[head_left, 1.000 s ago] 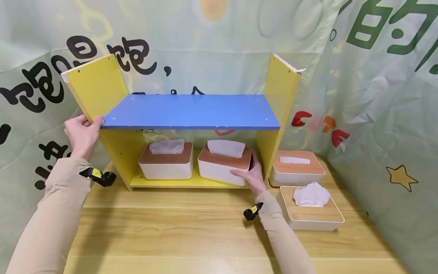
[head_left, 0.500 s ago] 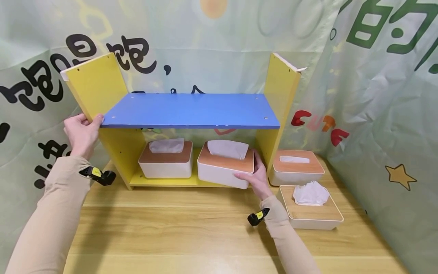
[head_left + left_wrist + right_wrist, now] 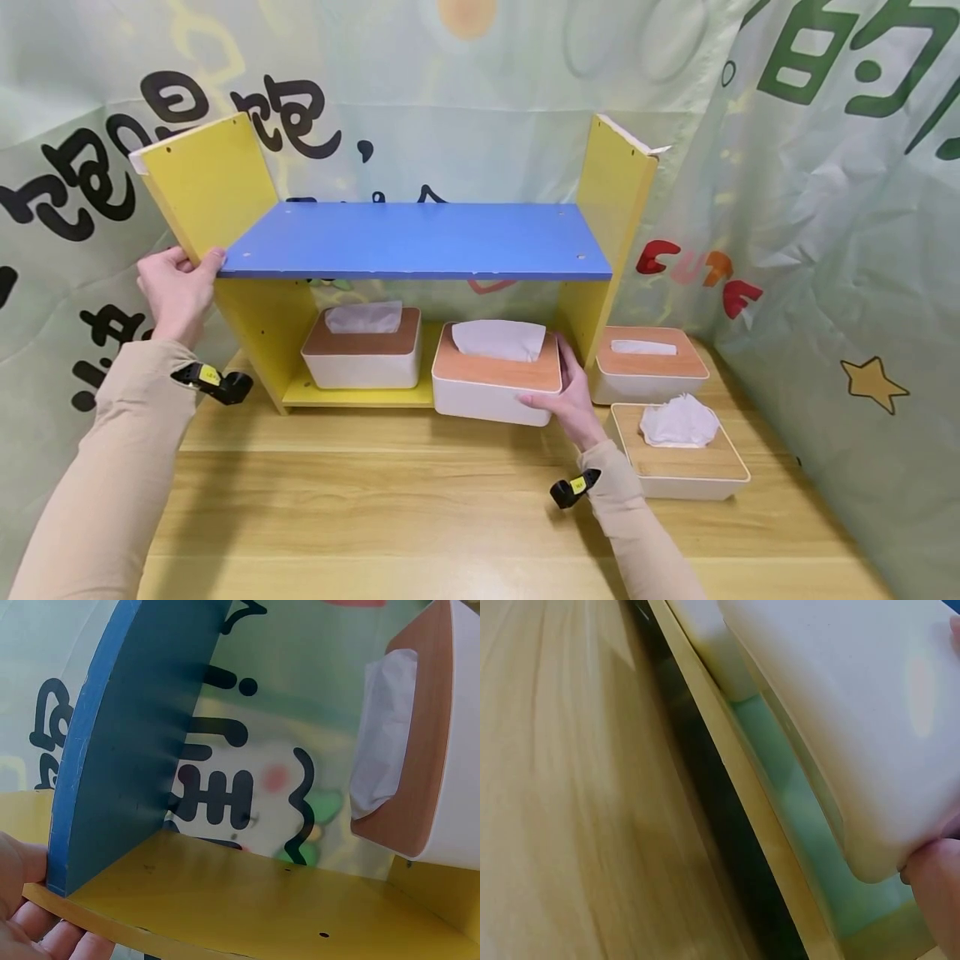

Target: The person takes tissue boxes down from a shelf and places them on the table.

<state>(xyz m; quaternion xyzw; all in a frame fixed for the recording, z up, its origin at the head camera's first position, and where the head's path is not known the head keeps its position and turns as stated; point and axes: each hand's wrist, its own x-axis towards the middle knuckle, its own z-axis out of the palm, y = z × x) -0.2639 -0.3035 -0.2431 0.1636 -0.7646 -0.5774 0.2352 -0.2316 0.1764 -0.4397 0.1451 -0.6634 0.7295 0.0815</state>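
My left hand (image 3: 178, 292) grips the left yellow side panel (image 3: 213, 187) of a small shelf unit, its thumb at the corner of the blue board (image 3: 420, 237). In the left wrist view, the fingers (image 3: 64, 937) curl behind the yellow edge. My right hand (image 3: 566, 396) holds a white tissue box (image 3: 487, 400) with a wooden lid by its right end. That box juts out past the shelf's front edge, and the right wrist view shows its white body (image 3: 855, 712) raised above the shelf floor. Another tissue box (image 3: 362, 371) sits on the lower left of the shelf.
Right of the shelf stand two more tissue boxes on the wooden table (image 3: 360, 517): one box (image 3: 651, 387) at the back, another box (image 3: 682, 467) nearer the front with tissue bunched on top. A printed cloth (image 3: 465, 158) hangs behind and at the sides.
My right hand has drawn the right-hand tissue box forward out of the lower shelf, and it now sits lower in view and more level. My left hand has kept its hold on the panel.
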